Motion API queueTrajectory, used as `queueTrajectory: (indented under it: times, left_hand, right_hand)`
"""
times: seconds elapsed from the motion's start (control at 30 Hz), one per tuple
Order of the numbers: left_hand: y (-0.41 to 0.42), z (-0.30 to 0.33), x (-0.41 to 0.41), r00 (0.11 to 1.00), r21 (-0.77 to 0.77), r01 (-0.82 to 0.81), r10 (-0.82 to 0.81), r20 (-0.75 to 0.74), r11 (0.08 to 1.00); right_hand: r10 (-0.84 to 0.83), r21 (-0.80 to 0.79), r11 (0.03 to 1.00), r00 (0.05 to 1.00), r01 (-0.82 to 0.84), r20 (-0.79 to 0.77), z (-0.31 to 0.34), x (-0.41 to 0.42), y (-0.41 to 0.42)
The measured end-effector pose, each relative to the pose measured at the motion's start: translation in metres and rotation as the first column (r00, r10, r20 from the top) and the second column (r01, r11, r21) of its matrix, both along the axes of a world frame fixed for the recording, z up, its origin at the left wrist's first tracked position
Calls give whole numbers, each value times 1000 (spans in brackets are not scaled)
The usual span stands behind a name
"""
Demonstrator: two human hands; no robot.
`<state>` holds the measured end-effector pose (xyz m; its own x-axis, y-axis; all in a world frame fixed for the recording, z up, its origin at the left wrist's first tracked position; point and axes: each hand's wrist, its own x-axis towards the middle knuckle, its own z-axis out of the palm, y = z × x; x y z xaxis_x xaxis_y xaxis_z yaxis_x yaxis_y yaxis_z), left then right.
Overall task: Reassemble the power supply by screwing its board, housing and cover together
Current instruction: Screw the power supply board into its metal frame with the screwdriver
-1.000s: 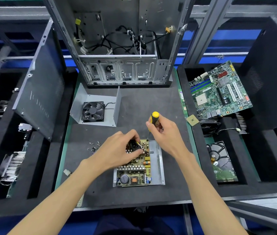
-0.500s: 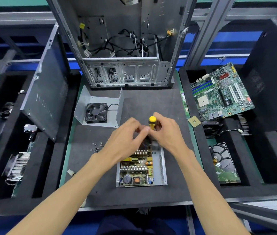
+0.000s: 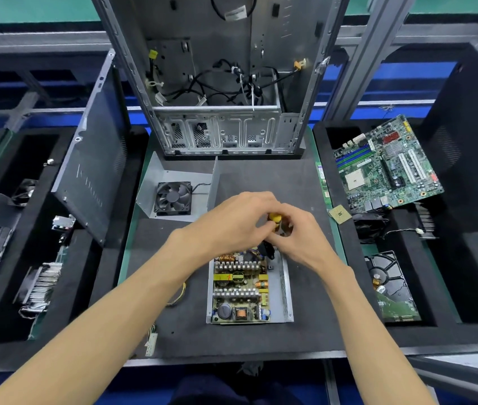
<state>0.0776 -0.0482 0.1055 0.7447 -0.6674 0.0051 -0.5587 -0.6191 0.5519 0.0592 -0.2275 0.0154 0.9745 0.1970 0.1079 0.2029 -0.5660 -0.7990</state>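
Yellow-capped driver (image 3: 275, 218) is pinched by both your hands, left (image 3: 239, 222) and right (image 3: 300, 238), fingers curled round it over the board's (image 3: 239, 287) far end; tip's hidden, so it could slip & gouge parts or drop the screw. Board sits in the housing (image 3: 286, 285), near-centre of mat; cover (image 3: 179, 182) w/ fan (image 3: 173, 197) lies far-left, motherboard (image 3: 387, 168) in right foam tray (image 3: 357, 238).

Both bare forearms reach forward and converge at centre. Left hand (image 3: 232, 220) arches palm-down, fingers curled in toward the right. Right hand (image 3: 300, 238) meets it, fingers (image 3: 286, 222) bunched tight, fingertips of both hands touching.
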Motion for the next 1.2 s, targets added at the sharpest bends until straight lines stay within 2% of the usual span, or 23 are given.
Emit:
queueTrajectory:
  times: [0.13,0.2,0.3,0.4,0.5,0.57,0.67,0.87,1.1,1.2]
  left_hand:
    - [-8,3,0,985,32,-157,154,81,987]
    - [-8,6,3,992,64,-115,112,57,991]
    - [-1,9,6,1000,146,-12,9,18,989]
    - [0,7,4,995,96,-91,88,43,991]
    - [-6,6,3,984,52,-159,154,87,986]
    - [-6,9,5,993,78,-103,98,68,992]
    - [-2,13,6,999,114,-25,21,35,993]
    - [-8,8,6,976,68,-203,196,98,977]
    - [-2,11,4,998,82,-35,31,53,996]
    - [0,10,3,999,62,-41,39,26,997]
  right_hand:
    - [-32,-49,998,999,31,-27,5,2,6]
    - [-21,-67,998,1000,20,-15,9,2,6]
    - [25,34,999,1000,-24,-9,9,-1,0]
    - [-16,63,998,998,21,-64,8,-1,-2]
    - [-49,-7,999,995,48,-82,12,1,3]
    - [-46,-24,999,997,44,-66,14,1,4]
    - [4,63,998,997,0,-76,15,-1,2]
    - [-38,26,999,995,40,-97,17,0,8]
    - [-31,42,998,995,35,-91,12,-6,10]
    - [7,103,995,995,3,-100,8,-9,8]
